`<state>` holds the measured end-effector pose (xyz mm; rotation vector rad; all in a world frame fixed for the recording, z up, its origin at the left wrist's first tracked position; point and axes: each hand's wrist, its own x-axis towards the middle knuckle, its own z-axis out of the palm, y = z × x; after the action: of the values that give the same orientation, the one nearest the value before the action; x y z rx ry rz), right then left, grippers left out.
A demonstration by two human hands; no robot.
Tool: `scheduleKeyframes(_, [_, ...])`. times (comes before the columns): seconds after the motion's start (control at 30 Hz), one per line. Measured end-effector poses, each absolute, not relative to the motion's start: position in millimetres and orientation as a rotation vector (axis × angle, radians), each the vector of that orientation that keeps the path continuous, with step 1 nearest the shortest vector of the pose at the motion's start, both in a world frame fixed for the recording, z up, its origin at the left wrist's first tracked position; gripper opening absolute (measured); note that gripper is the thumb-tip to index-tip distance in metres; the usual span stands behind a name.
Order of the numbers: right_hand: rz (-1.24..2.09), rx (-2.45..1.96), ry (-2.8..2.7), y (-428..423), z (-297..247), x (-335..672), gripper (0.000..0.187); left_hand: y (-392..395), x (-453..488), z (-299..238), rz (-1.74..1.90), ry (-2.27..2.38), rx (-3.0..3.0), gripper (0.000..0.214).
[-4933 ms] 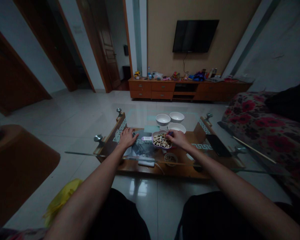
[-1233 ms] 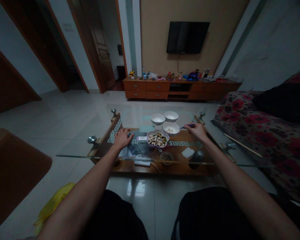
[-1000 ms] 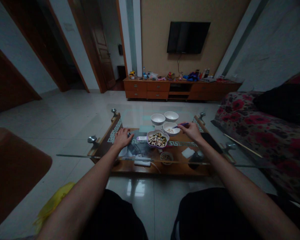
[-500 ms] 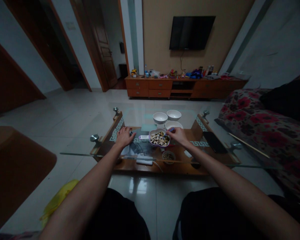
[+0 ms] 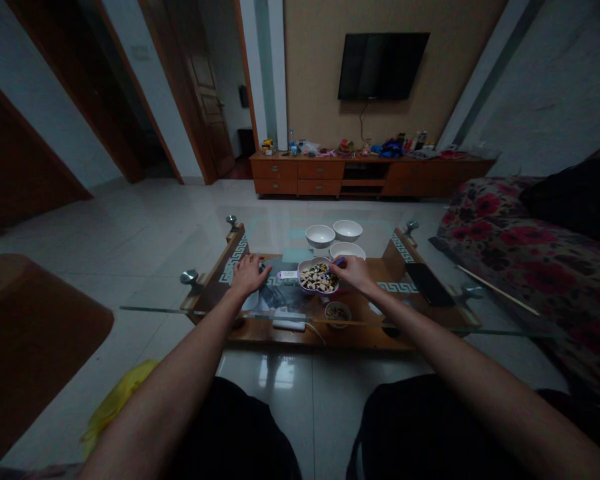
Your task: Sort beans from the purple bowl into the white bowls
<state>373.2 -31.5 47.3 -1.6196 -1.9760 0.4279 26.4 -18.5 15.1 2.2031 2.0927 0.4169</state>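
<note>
My right hand (image 5: 351, 272) is closed on the purple handle of a spoon (image 5: 334, 265). The spoon's lower end goes into a scalloped bowl (image 5: 316, 291) with a purplish outside. Mixed pale and dark pieces (image 5: 316, 275) fill this bowl, and their exact kind is too small to tell. From the bowl's left side sticks out a short handle with a white label (image 5: 289, 275). My left hand (image 5: 251, 272) lies with fingers spread on the glass tabletop (image 5: 275, 227), left of the bowl, and holds nothing.
Three white bowls (image 5: 321, 236) stand behind the scalloped one. Through the glass show a small bowl (image 5: 338, 325) of dark bits and a white power strip (image 5: 289, 325). A black phone-like slab (image 5: 429, 285) lies right. A flowered sofa (image 5: 500, 220) flanks the table.
My right hand has shifted slightly left with the spoon, and its hold is lower over the bowl's right side. My left hand has stayed in place.
</note>
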Motion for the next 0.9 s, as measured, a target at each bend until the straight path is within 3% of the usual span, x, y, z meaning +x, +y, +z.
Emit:
scheduleKeyframes(0.17, [0.416,-1.469,-2.038,-35,51,376,0.02,-19,27,15,0.398,2.103,2.191,0.06])
scheduleKeyframes(0.5, [0.347,-1.569,-2.129,-36,51,368,0.021,-22,28,19,0.42,2.095,2.198,0.057])
scheduleKeyframes(0.9, [0.126,-1.732,-1.655,-33,81,419,0.026,-23,29,21,0.394,2.09,2.175,0.06])
